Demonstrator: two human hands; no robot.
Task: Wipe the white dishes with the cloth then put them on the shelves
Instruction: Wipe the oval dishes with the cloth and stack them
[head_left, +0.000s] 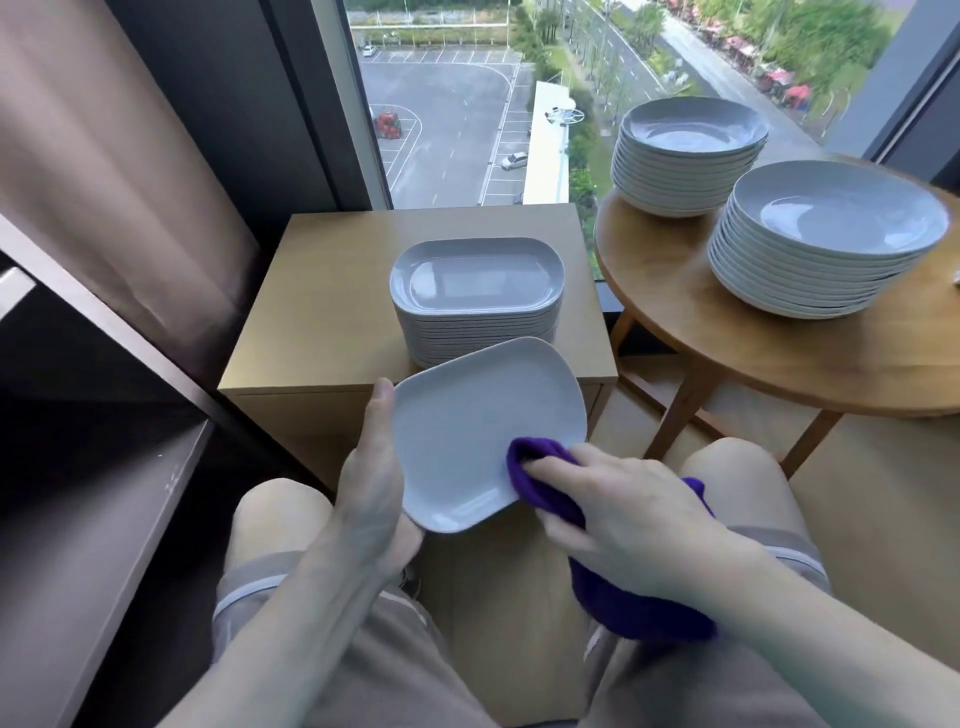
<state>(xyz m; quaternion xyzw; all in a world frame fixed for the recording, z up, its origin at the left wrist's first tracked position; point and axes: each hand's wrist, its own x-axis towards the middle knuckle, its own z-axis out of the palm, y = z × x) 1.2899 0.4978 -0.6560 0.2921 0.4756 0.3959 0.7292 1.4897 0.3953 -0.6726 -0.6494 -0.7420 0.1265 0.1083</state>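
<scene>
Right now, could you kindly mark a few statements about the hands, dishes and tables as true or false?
1. The left hand holds the white dish by its rim. True.
2. The right hand presses a green cloth on it. False: it is a purple cloth.
3. The stack of oblong dishes stands on the square cabinet. True.
4. The round table bears one stack. False: two, the far stack of bowls and the near stack of bowls.
</scene>
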